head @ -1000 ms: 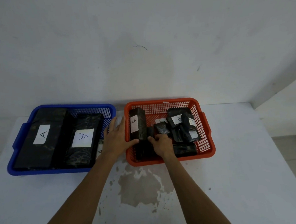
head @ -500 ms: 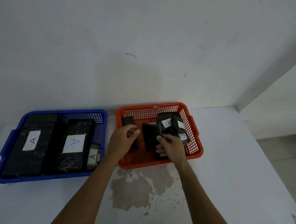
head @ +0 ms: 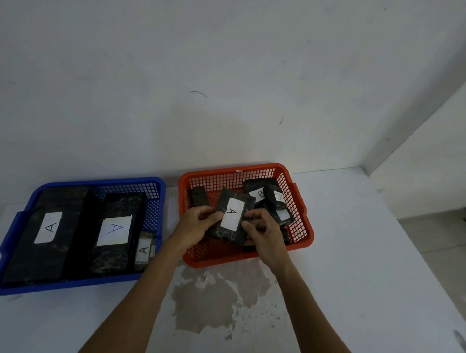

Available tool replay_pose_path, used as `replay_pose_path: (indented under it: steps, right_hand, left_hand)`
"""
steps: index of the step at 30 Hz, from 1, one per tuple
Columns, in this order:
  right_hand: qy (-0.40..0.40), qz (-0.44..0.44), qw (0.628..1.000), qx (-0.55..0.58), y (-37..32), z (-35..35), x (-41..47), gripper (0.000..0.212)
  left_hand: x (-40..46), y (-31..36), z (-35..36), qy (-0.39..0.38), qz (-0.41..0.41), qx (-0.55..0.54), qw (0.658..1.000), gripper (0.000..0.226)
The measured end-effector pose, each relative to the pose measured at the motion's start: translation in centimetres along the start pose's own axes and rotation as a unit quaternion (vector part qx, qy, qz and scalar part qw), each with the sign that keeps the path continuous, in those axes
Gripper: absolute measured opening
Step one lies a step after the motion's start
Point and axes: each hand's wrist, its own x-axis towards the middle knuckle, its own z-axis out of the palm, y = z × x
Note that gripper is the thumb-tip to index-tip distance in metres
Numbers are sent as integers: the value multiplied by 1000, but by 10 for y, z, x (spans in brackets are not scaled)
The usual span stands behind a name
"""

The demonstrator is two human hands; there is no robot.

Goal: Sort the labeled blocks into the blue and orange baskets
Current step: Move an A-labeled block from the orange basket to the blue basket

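A black block with a white label marked A [head: 231,216] is held over the orange basket [head: 302,223], face up. My left hand [head: 197,224] grips its left edge and my right hand [head: 264,232] grips its right edge. More black blocks lie in the orange basket, two showing B labels [head: 260,194], and one stands at the left [head: 198,197]. The blue basket [head: 13,227] on the left holds two large A blocks [head: 48,227] [head: 114,229] and a small A block [head: 144,250].
Both baskets sit on a white table [head: 356,277] against a white wall. A worn patch [head: 206,301] marks the tabletop in front of the orange basket. The table's right edge drops to a tiled floor [head: 439,241].
Both hands have lifted a block out of the orange basket and turned it, so its A label now faces up. The camera view has shifted slightly.
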Motion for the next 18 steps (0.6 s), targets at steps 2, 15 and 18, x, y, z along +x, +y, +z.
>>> replay_pose_path:
  steps: [2, 15, 18]
  right_hand:
    - [16, 25, 999, 26, 1, 1, 1, 29]
    - [-110, 18, 993, -27, 12, 44, 13, 39]
    - [-96, -52, 974, -197, 22, 70, 17, 44]
  left_hand:
    - [-1, 1, 1, 10, 8, -9, 1000, 18]
    - [-34, -25, -41, 131, -7, -149, 980, 20]
    - [-58, -51, -82, 250, -12, -97, 963, 14]
